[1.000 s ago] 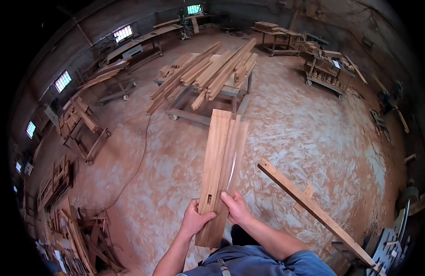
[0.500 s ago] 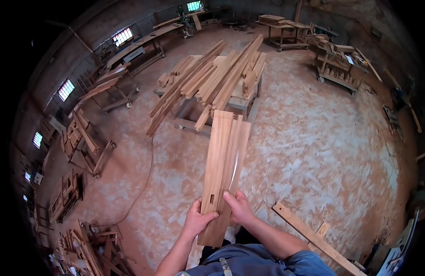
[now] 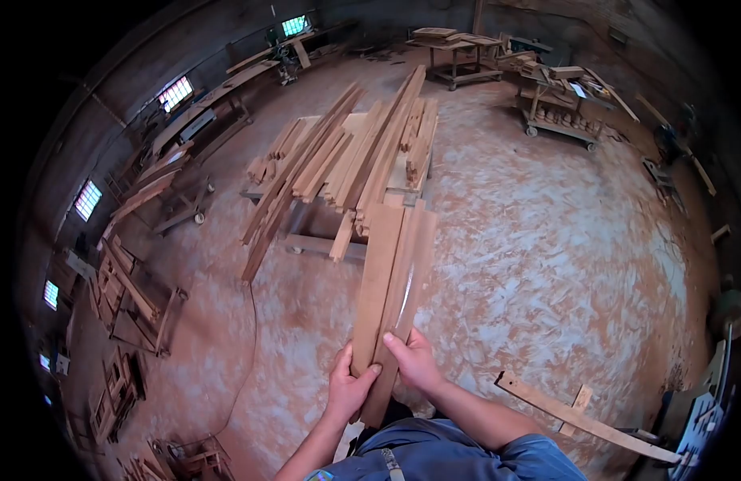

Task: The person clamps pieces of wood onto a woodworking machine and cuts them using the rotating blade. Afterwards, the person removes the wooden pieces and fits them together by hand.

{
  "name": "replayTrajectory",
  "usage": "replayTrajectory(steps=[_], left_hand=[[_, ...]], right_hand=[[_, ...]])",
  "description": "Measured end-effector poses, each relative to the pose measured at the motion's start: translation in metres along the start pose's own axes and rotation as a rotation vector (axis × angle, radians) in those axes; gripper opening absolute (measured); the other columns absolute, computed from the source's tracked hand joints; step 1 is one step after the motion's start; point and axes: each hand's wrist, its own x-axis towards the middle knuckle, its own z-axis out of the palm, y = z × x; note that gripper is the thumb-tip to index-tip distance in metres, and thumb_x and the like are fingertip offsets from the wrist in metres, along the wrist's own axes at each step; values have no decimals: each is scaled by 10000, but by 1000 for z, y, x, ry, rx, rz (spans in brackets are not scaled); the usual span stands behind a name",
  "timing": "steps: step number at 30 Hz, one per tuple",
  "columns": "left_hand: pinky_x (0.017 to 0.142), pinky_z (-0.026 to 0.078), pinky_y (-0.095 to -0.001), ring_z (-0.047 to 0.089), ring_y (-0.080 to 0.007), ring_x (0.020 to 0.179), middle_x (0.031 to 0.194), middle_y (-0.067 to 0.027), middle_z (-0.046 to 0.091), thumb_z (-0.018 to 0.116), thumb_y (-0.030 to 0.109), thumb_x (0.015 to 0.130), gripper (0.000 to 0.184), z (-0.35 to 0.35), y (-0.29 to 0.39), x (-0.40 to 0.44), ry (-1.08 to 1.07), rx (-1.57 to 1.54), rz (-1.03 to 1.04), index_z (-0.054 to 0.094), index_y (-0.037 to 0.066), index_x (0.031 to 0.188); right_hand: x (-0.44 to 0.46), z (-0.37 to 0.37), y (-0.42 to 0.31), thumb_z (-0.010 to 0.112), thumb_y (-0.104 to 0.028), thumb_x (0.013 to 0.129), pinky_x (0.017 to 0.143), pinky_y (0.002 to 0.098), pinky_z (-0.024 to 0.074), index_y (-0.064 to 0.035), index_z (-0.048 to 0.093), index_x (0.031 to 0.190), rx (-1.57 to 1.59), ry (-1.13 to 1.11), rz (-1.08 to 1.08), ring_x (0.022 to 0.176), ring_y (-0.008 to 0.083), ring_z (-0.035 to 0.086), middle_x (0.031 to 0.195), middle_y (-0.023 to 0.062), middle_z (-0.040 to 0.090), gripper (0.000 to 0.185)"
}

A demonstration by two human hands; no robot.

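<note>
Two long wooden boards lie side by side in front of my body, pointing away toward the stacked timber. My left hand [image 3: 352, 381] grips the near part of the left board [image 3: 377, 276], its thumb over the top face. On the other edge, my right hand [image 3: 413, 360] holds the right board [image 3: 412, 276], thumb pressed on its face. A bright glossy streak runs along that right board. The fingers beneath the boards are hidden.
Ahead stands a work table [image 3: 322, 244] piled with long wood strips [image 3: 370, 148]. A wooden bar [image 3: 583, 417] with a crosspiece is at lower right. Wheeled carts [image 3: 559, 124] and frames [image 3: 134, 293] stand around. A cable [image 3: 255, 337] crosses the dusty floor.
The view has shifted, so the table and carts sit further left. The slot seen in the left board's face no longer shows; its upper face now looks plain. Both hands keep their hold.
</note>
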Motion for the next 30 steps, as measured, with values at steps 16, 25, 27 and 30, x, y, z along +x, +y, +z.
replayTrajectory(steps=[16, 25, 27, 30], left_hand=[[1010, 460, -334, 558, -192, 1190, 1278, -97, 582, 732, 0, 800, 650, -6, 0, 14, -88, 101, 22, 485, 12, 1401], [1002, 469, -328, 565, -172, 1178, 1284, -85, 587, 711, -31, 819, 652, 2, -4, 10, -70, 160, 31, 460, 11, 1419], [1002, 470, -329, 564, -174, 1179, 1285, -87, 588, 712, -30, 819, 651, 4, -3, 8, -65, 141, 16, 460, 9, 1419], [1002, 458, -353, 572, -238, 1163, 1235, -133, 586, 770, 63, 793, 628, 8, 0, 7, -15, 76, -3, 522, 8, 1367]], right_hand=[[8, 2, 6, 583, -62, 991, 908, 323, 531, 5, 536, 1266, -36, 6, 3, 1043, 150, 635, 1168, 91, 657, 287], [6, -7, 3, 581, -60, 993, 910, 328, 533, -1, 538, 1260, 27, -17, 29, 1047, 151, 636, 1172, 94, 656, 276], [6, -8, 2, 579, -60, 994, 913, 331, 534, -2, 538, 1259, 37, -21, 36, 1048, 154, 638, 1175, 96, 655, 275], [7, -10, 4, 578, -61, 995, 918, 334, 533, -2, 536, 1260, 44, -31, 35, 1051, 158, 639, 1178, 99, 654, 274]])
